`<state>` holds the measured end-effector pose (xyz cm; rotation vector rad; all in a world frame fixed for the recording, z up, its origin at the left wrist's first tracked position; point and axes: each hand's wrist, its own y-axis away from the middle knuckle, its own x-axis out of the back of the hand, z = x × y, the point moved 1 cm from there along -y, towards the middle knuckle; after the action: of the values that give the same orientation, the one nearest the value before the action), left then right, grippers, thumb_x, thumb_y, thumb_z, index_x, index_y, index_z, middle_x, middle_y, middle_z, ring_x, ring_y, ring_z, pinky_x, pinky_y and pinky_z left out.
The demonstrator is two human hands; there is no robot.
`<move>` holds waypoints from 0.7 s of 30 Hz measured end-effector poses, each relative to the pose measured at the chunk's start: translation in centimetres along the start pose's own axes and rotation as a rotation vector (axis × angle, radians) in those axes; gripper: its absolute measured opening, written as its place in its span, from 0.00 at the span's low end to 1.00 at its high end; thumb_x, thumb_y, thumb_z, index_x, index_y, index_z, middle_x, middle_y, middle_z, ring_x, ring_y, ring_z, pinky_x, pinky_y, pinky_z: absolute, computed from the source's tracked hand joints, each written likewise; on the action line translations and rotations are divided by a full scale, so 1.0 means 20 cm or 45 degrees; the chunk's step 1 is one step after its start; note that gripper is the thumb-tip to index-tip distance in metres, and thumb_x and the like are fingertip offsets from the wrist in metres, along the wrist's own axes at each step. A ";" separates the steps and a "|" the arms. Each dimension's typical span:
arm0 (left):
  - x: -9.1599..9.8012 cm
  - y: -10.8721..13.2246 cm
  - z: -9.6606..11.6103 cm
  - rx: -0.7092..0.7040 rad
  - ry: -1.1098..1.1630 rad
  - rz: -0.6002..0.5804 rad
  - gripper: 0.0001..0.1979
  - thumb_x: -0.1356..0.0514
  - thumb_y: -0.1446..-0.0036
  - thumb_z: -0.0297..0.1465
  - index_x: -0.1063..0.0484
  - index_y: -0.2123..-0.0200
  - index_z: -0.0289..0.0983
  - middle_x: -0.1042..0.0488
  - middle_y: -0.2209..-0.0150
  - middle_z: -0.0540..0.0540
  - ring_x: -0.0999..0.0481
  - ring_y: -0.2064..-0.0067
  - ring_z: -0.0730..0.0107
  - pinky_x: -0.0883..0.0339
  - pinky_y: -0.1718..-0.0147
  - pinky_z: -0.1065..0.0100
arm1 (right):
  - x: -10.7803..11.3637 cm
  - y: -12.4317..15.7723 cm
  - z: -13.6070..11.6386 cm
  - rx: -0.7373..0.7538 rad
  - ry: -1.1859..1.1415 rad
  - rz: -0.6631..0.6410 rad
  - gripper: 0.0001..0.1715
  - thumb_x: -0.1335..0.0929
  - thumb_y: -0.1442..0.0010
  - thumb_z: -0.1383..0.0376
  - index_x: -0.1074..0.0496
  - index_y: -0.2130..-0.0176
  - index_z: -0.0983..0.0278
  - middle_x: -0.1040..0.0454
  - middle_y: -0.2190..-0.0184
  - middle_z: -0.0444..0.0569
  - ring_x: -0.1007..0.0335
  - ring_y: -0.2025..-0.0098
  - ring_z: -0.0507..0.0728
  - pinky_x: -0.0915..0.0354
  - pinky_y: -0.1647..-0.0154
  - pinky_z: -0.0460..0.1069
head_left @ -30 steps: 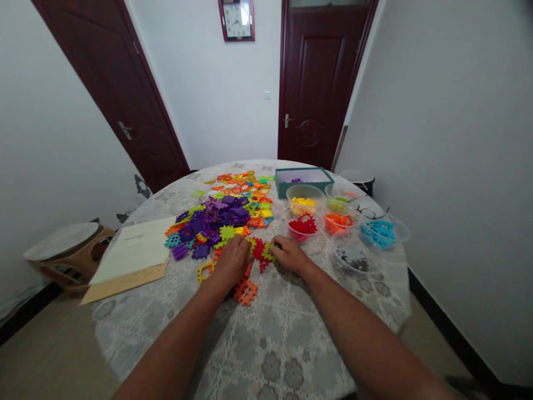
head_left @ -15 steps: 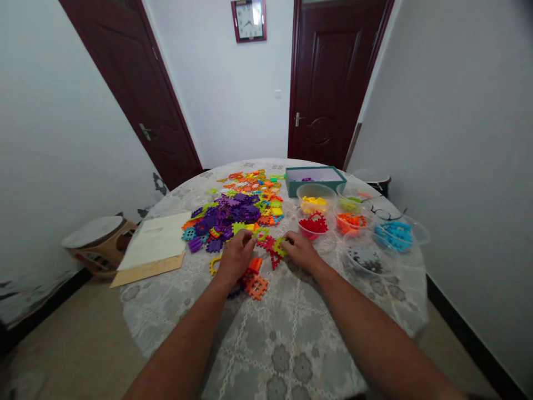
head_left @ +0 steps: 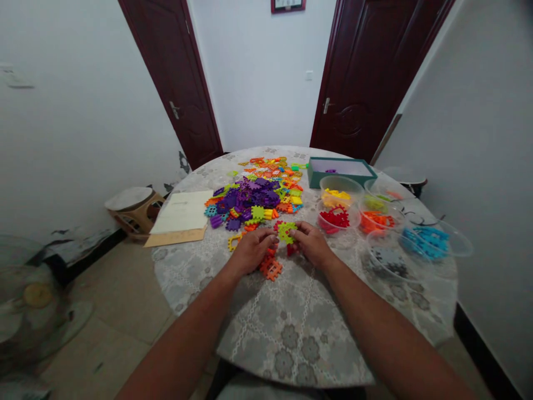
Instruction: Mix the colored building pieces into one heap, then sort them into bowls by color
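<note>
In the head view, my right hand [head_left: 311, 243] pinches a lime-green interlocking building piece [head_left: 286, 233] by its right edge. Red pieces [head_left: 292, 249] show just beneath it, partly covered by my fingers. My left hand [head_left: 254, 251] is just left of the lime-green piece, thumb and fingers drawn together. Whatever lies between those fingers, if anything, is hidden. Under and beside the left hand are an orange square piece [head_left: 271, 269] and a yellow piece [head_left: 234, 242], both on the table.
A large pile of purple pieces [head_left: 254, 193] and other colours spreads beyond my hands. Clear bowls at right hold yellow [head_left: 336, 196], red [head_left: 334, 218], orange [head_left: 377, 222], blue [head_left: 427, 241] and grey pieces [head_left: 388, 260]. Behind stands a green box [head_left: 314, 176]; paper [head_left: 183, 211] lies left.
The view has turned left and tilted down. The lime-green piece in my right hand now faces me in front of the red ones. The lime-green piece at my left fingers no longer shows separately.
</note>
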<state>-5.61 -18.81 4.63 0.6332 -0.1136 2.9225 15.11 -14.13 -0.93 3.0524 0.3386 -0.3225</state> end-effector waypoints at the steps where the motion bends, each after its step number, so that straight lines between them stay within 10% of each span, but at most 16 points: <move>1: 0.04 0.01 -0.01 -0.023 -0.080 0.033 0.16 0.43 0.35 0.40 0.19 0.54 0.39 0.16 0.60 0.45 0.16 0.59 0.62 0.24 0.60 0.64 | 0.02 0.00 -0.01 0.007 -0.018 0.067 0.19 0.24 0.46 0.55 0.25 0.58 0.60 0.24 0.72 0.41 0.34 0.80 0.49 0.38 0.83 0.44; 9: 0.30 0.17 -0.19 -0.091 -0.588 0.181 0.14 0.40 0.37 0.34 0.20 0.51 0.40 0.16 0.53 0.44 0.18 0.54 0.60 0.26 0.49 0.59 | 0.10 -0.03 -0.04 -0.027 -0.067 0.230 0.14 0.27 0.53 0.59 0.30 0.66 0.60 0.27 0.72 0.41 0.31 0.73 0.53 0.34 0.79 0.45; 21: 0.17 0.36 -0.26 -0.225 -0.740 0.109 0.22 0.32 0.41 0.32 0.26 0.43 0.42 0.25 0.48 0.41 0.26 0.44 0.54 0.31 0.42 0.53 | 0.09 0.00 -0.03 0.003 0.288 0.147 0.09 0.30 0.47 0.58 0.27 0.66 0.61 0.27 0.75 0.42 0.34 0.77 0.52 0.38 0.80 0.45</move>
<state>-11.91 -24.94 1.07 1.4472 -0.4629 2.6636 16.98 -13.70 -0.70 3.0985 0.1697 0.0295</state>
